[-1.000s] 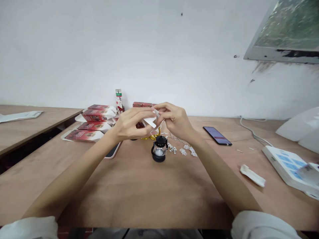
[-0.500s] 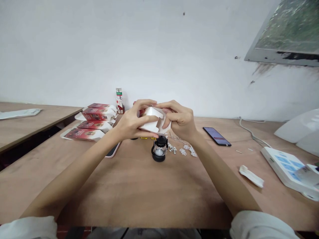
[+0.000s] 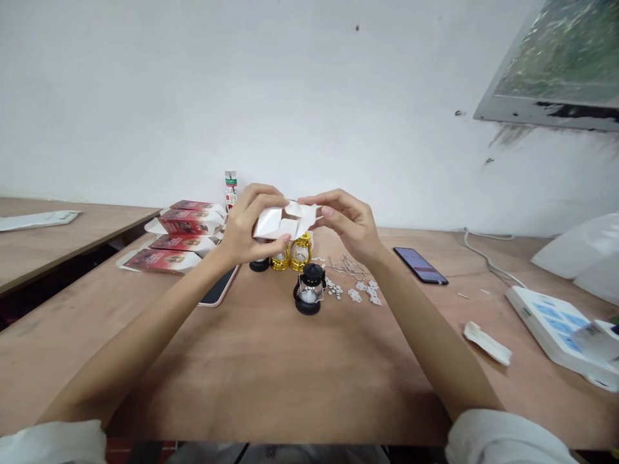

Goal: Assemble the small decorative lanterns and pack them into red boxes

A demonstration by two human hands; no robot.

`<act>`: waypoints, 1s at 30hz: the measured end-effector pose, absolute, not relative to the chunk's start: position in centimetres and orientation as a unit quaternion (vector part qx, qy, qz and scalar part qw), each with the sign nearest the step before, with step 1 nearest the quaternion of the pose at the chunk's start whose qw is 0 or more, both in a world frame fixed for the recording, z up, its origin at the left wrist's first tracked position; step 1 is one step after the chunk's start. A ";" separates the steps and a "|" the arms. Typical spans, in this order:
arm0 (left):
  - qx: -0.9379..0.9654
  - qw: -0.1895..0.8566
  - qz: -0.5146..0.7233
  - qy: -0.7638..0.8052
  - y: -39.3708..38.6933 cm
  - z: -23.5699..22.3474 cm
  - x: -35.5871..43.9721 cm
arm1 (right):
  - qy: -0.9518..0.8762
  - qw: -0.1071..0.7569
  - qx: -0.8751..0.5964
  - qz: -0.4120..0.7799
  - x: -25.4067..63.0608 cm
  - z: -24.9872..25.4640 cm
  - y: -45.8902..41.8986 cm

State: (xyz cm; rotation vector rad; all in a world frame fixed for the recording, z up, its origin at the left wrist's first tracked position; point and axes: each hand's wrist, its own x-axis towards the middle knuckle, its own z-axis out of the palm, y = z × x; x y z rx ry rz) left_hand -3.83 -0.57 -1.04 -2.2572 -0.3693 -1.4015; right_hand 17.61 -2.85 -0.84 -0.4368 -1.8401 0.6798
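Observation:
A small cardboard box (image 3: 269,224) is held up over the table, its white flapped end towards me. My left hand (image 3: 249,222) grips its left side, thumb below and fingers over the top. On the other side, my right hand (image 3: 348,222) pinches a raised white flap (image 3: 307,218) between thumb and fingers. Below the hands, a black mini lantern (image 3: 310,290) stands upright on the table. Behind it are two gold lanterns (image 3: 300,252), and another dark lantern base (image 3: 260,265) shows partly under my left hand.
Red printed boxes (image 3: 167,260) lie at the left beside a phone (image 3: 220,288). Small white parts (image 3: 355,295) are scattered right of the black lantern. Another phone (image 3: 420,265), a white scrap (image 3: 487,343) and a power strip (image 3: 556,328) with its cable lie farther right.
The box has moved left and up a little and turned, so its flaps point right. My right thumb has come out of the box opening onto a flap. The gold lanterns are now uncovered.

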 end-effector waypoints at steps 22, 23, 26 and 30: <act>-0.795 0.325 -0.508 -0.067 -0.4 -1.7 -3.4 | -0.718 0.542 -0.265 0.347 15.1 -0.7 -4.8; -0.794 0.329 -0.507 -0.068 -0.4 -1.7 -3.5 | -0.716 0.548 -0.264 0.343 15.0 -0.8 -4.8; -0.793 0.338 -0.501 -0.069 -0.1 -1.8 -3.7 | -0.714 0.559 -0.272 0.323 14.7 -0.9 -5.1; -0.796 0.337 -0.498 -0.076 0.0 -1.9 -3.8 | -0.710 0.568 -0.280 0.308 14.4 -1.1 -5.1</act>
